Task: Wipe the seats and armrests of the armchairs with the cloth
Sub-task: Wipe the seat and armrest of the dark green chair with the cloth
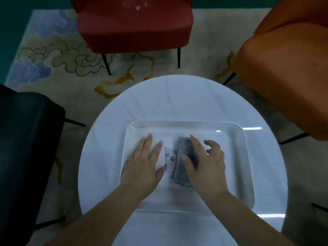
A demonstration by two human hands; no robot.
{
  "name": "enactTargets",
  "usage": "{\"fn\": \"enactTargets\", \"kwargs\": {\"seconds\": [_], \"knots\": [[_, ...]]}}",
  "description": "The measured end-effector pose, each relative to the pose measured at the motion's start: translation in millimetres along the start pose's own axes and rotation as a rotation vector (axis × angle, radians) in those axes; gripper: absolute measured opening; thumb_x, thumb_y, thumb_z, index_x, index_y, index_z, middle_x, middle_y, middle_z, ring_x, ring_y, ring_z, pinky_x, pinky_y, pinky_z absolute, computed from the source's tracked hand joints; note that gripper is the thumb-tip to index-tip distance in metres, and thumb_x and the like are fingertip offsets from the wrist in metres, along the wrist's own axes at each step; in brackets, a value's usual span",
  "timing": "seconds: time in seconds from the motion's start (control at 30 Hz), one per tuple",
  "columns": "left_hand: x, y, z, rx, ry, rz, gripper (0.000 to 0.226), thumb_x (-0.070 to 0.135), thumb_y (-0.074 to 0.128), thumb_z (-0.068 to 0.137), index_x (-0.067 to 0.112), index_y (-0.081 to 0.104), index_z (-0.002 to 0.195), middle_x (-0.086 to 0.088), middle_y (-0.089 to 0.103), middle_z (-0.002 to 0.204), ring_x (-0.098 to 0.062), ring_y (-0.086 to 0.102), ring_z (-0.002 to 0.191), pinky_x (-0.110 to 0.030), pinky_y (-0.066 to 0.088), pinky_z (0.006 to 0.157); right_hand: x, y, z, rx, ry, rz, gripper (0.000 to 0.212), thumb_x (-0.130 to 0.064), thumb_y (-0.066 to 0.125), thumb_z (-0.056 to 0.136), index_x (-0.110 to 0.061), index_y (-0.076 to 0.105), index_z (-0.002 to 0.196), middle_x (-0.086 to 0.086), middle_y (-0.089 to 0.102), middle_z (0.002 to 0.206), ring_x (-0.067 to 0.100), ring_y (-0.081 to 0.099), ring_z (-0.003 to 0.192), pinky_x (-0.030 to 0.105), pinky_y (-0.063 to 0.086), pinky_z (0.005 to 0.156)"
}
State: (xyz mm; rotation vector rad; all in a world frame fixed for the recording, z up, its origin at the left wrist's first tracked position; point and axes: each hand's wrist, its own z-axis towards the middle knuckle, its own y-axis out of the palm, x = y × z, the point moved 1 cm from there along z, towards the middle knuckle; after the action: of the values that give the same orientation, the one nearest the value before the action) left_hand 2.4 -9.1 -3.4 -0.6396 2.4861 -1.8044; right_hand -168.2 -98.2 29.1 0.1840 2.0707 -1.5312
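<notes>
A folded grey cloth (181, 162) lies in a white rectangular tray (237, 137) on a round white table (177, 96). My right hand (205, 162) lies over the cloth's right side, thumb and forefinger around it, the other fingers lifted and curled. My left hand (147, 162) rests flat with straight fingers on a white card or packet (168, 158) beside the cloth. A red armchair (134, 23) with pale specks on its seat stands straight ahead. An orange armchair (287, 63) is at the right. A dark armchair (26, 139) is at the left.
The chairs have thin black legs (106, 63) that splay over a patterned cream rug (58, 55). The table sits close between all three chairs. A dark green floor borders the rug at the far left.
</notes>
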Motion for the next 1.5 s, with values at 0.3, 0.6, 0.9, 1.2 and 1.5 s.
{"fn": "enactTargets", "kwargs": {"seconds": [0.3, 0.6, 0.9, 1.2, 1.5], "knots": [[-7, 11, 2, 0.069, 0.041, 0.011, 0.075, 0.066, 0.019, 0.089, 0.039, -0.017, 0.148, 0.005, -0.024, 0.158, -0.012, -0.019, 0.145, -0.035, 0.019, 0.114, -13, 35, 6, 0.054, 0.062, -0.244, 0.073, -0.067, 0.049, 0.079, -0.043, 0.027, 0.145, 0.008, 0.037, 0.119, 0.026, 0.039, 0.103, 0.039, 0.039, 0.085], [-6, -8, 4, -0.057, 0.030, 0.048, 0.075, 0.055, 0.037, 0.094, 0.032, -0.004, 0.153, 0.001, -0.021, 0.160, -0.017, -0.013, 0.148, -0.035, 0.011, 0.118, -8, 18, 17, -0.148, 0.054, -0.119, 0.062, -0.038, 0.057, 0.089, -0.038, 0.031, 0.144, 0.006, 0.045, 0.108, 0.023, 0.046, 0.096, 0.034, 0.043, 0.090], [-10, -74, -26, -0.079, 0.078, 0.159, 0.063, 0.043, 0.034, 0.100, 0.023, 0.009, 0.154, 0.002, 0.006, 0.162, -0.018, 0.001, 0.148, -0.034, -0.001, 0.118, -15, -32, 15, -0.162, 0.057, 0.238, 0.064, -0.016, 0.062, 0.086, -0.047, 0.036, 0.134, -0.005, 0.036, 0.107, 0.001, 0.050, 0.074, 0.006, 0.037, 0.065], [-58, -132, -122, -0.004, -0.239, 0.118, 0.063, 0.053, 0.030, 0.098, 0.030, 0.010, 0.153, 0.004, 0.014, 0.161, -0.020, 0.014, 0.147, -0.039, 0.003, 0.118, -101, -65, 1, -0.194, -0.101, 0.193, 0.058, -0.027, 0.062, 0.087, -0.049, 0.034, 0.132, -0.004, 0.037, 0.108, 0.009, 0.052, 0.071, 0.022, 0.045, 0.072], [-153, -177, -224, 0.086, -0.461, 0.109, 0.068, 0.057, 0.029, 0.096, 0.029, 0.008, 0.154, 0.002, 0.010, 0.162, -0.021, 0.007, 0.148, -0.044, 0.005, 0.119, -226, -37, -39, -0.276, -0.257, 0.152, 0.058, -0.028, 0.062, 0.087, -0.046, 0.034, 0.135, 0.002, 0.039, 0.117, 0.015, 0.051, 0.071, 0.023, 0.050, 0.069]]}}
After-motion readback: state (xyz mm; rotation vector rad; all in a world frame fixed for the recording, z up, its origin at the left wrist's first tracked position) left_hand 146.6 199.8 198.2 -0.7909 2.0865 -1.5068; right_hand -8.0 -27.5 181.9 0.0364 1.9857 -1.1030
